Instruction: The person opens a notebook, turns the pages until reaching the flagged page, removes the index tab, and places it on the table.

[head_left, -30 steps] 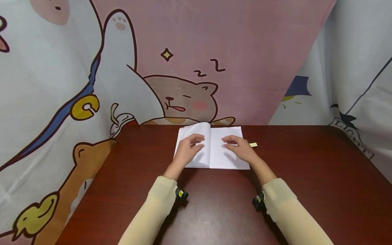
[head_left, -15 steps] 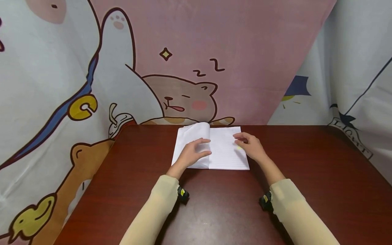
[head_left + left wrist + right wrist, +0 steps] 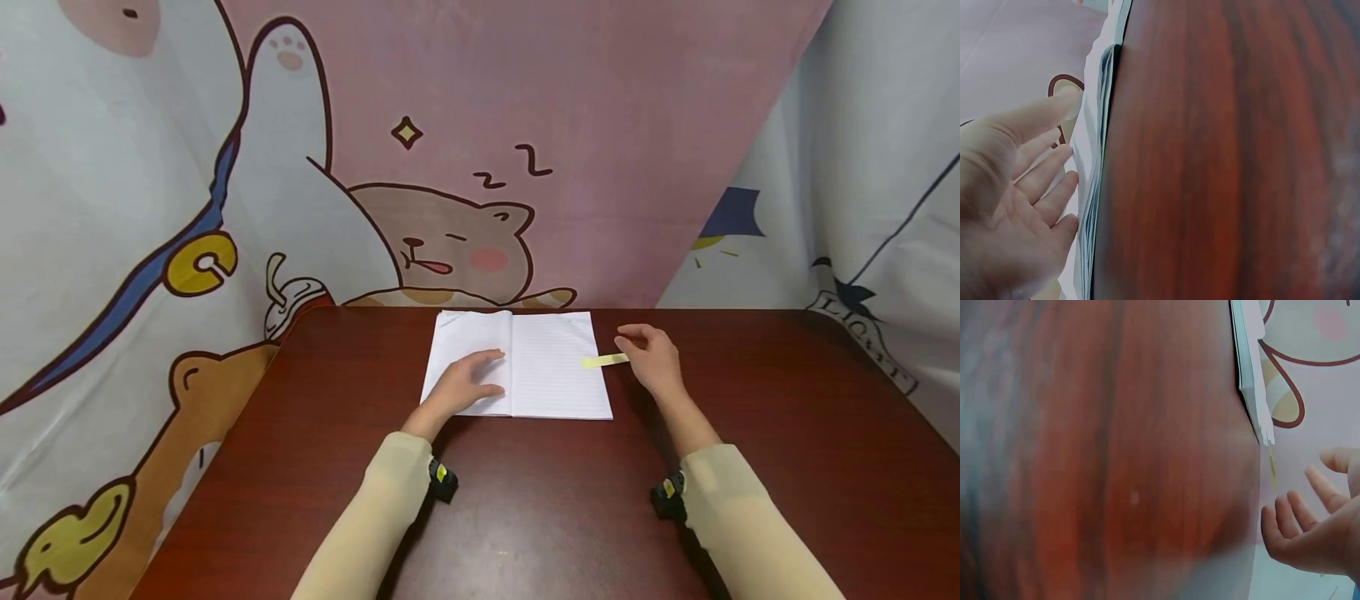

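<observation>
An open notebook (image 3: pixel 555 383) with lined white pages lies on the table, its spine toward the middle. A pale yellow paper strip (image 3: pixel 597 362) sticks out past the right page's outer edge; in the right wrist view the strip (image 3: pixel 1274 467) hangs out beyond the page corner. My left hand (image 3: pixel 459 385) is over the left page, thumb and fingers spread apart around nothing. Just right of the strip is my right hand (image 3: pixel 654 360), fingers loosely bent; the right wrist view shows the hand (image 3: pixel 1316 522) with nothing between thumb and fingers.
The dark reddish-brown table (image 3: pixel 525 517) stretches to both sides and in front of the notebook. Behind it hangs a pink and white cloth (image 3: pixel 630 150) with cartoon animals. A small black device (image 3: pixel 442 481) sits at my left wrist, another device (image 3: pixel 667 497) at my right.
My right hand has moved right, off the right page and past the yellow strip, uncovering it. The raised left pages have settled flatter. My left hand shifted slightly over the left page.
</observation>
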Action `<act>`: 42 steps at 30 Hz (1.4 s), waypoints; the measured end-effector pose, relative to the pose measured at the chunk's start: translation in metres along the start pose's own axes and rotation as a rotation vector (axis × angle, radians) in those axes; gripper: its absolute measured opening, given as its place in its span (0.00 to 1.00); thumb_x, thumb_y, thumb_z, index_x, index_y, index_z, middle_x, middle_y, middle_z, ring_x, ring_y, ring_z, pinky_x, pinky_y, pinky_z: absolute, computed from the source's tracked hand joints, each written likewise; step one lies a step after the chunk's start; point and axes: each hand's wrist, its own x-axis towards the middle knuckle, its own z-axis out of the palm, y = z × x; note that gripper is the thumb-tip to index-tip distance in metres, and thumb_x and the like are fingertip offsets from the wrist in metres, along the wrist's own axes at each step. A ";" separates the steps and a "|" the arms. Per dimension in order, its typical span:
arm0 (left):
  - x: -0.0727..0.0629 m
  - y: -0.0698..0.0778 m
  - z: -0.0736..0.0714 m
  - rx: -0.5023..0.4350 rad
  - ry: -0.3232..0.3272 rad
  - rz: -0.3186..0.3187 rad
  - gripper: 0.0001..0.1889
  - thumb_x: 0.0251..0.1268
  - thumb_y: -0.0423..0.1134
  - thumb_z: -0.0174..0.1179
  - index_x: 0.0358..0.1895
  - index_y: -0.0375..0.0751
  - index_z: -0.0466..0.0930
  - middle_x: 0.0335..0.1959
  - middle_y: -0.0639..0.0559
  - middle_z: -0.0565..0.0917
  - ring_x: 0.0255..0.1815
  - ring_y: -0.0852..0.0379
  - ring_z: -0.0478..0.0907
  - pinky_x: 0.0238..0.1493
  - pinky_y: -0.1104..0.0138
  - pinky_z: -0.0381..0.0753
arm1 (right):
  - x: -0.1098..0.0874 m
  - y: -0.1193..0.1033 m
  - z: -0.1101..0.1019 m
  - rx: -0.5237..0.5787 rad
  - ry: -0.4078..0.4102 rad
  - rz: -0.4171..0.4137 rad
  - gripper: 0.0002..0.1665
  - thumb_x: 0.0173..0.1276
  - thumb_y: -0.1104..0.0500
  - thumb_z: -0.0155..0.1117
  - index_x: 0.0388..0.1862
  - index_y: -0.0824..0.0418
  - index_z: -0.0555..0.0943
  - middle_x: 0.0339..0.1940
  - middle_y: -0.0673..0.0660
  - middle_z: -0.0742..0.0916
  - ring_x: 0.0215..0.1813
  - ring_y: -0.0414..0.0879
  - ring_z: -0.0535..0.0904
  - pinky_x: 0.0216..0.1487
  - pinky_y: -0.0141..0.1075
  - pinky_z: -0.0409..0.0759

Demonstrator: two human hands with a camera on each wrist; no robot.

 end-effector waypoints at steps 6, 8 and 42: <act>-0.003 -0.001 0.001 0.020 -0.055 -0.032 0.30 0.56 0.31 0.72 0.65 0.37 0.76 0.70 0.44 0.75 0.75 0.47 0.66 0.76 0.55 0.62 | 0.002 0.012 -0.006 -0.010 -0.097 0.131 0.31 0.77 0.51 0.55 0.68 0.72 0.70 0.65 0.74 0.75 0.67 0.67 0.69 0.66 0.56 0.68; -0.005 -0.002 0.001 0.024 -0.069 -0.034 0.30 0.57 0.31 0.71 0.65 0.36 0.76 0.71 0.44 0.75 0.75 0.46 0.65 0.76 0.54 0.62 | 0.002 0.016 -0.008 0.005 -0.159 0.172 0.35 0.77 0.47 0.53 0.70 0.72 0.67 0.65 0.74 0.75 0.65 0.66 0.71 0.61 0.53 0.72; -0.006 -0.007 0.003 0.035 -0.072 -0.018 0.32 0.61 0.33 0.69 0.69 0.36 0.72 0.72 0.43 0.72 0.76 0.44 0.64 0.76 0.52 0.61 | 0.009 0.044 -0.035 0.203 -0.299 0.164 0.26 0.72 0.54 0.64 0.60 0.73 0.78 0.34 0.32 0.82 0.38 0.29 0.79 0.42 0.25 0.81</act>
